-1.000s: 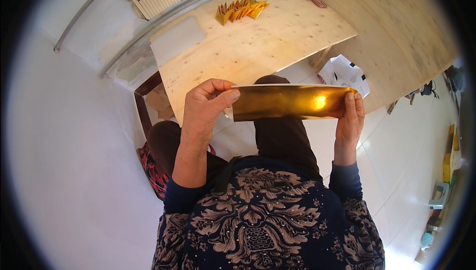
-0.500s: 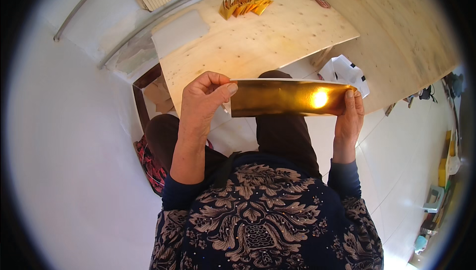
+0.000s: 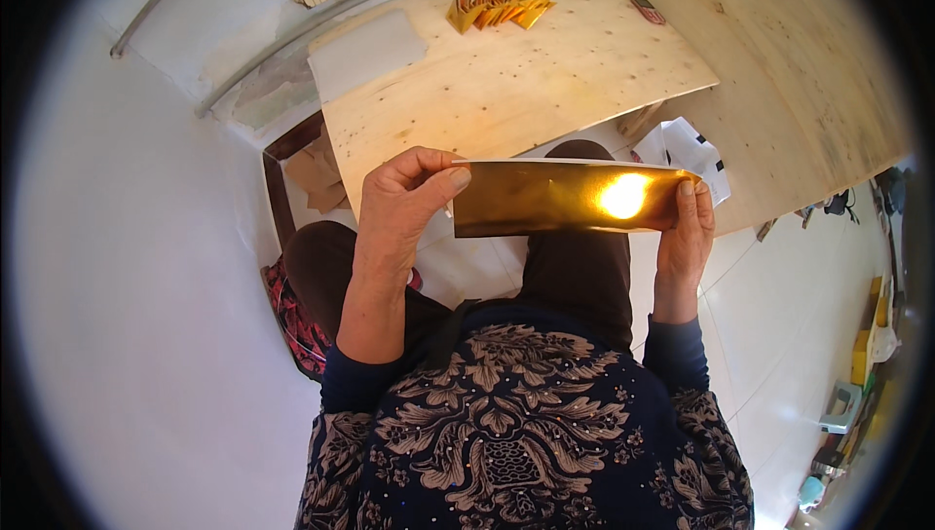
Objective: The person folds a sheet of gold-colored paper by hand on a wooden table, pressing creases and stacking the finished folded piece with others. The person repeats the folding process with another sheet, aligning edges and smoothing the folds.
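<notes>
Between my hands, above my lap, stretches a shiny gold foil paper (image 3: 545, 201) shaped like a long strip, with a pale edge along its far side. My left hand (image 3: 404, 194) pinches its left end between thumb and fingers. At the other end, my right hand (image 3: 690, 228) grips it with the thumb on the gold face; most of the right fingers are hidden behind the paper. A bright light patch reflects off its right half. Farther off, several folded gold paper pieces (image 3: 499, 10) stand bunched together on the wooden table (image 3: 545, 72).
A pale grey sheet (image 3: 368, 55) lies at the table's left. Near the far right sits a small red phone (image 3: 648, 11). A plywood panel (image 3: 779, 72) borders the table on the right. Below the table are a white bag (image 3: 682, 152) and brown cardboard (image 3: 314, 174).
The table and the things on it have shifted slightly right in the picture. My hands keep the same grip on the gold foil paper, which sits marginally lower.
</notes>
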A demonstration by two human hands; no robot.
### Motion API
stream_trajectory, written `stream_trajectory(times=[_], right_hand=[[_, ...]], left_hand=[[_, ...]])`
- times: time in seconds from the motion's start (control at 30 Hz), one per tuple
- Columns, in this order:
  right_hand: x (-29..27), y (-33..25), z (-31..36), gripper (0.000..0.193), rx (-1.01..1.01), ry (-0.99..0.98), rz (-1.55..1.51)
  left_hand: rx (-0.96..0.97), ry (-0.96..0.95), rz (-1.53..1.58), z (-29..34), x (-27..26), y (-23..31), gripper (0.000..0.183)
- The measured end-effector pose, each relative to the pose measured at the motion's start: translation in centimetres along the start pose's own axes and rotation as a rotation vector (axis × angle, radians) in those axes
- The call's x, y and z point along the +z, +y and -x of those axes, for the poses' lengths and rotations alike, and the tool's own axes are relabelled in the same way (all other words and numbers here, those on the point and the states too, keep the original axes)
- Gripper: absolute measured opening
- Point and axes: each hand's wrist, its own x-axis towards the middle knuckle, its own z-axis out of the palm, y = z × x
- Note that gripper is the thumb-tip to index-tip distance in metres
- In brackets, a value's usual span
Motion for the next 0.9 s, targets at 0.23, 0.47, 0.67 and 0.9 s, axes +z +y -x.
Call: stream_trajectory(times=[0.23,0.47,0.67,0.9], right_hand=[[0.0,0.2,-0.2,0.016,-0.006,0.012,-0.002],[0.2,0.5,-0.3,0.016,-0.008,0.033,0.023],[1.3,0.2,-0.6,0.017,0.004,0.049,0.033],[3.7,0.9,-1.8,0.014,0.23,-0.074,0.035]], left_hand=[[0.029,-0.01,-0.078,-0.2,-0.3,-0.2,0.009],[0.025,-0.007,-0.033,-0.5,-0.5,-0.4,0.008],[0.005,0.033,-0.086,-0.6,-0.9,0.2,0.007],[0.052,0.167,-0.101,-1.9,-3.8,-1.1,0.009]])
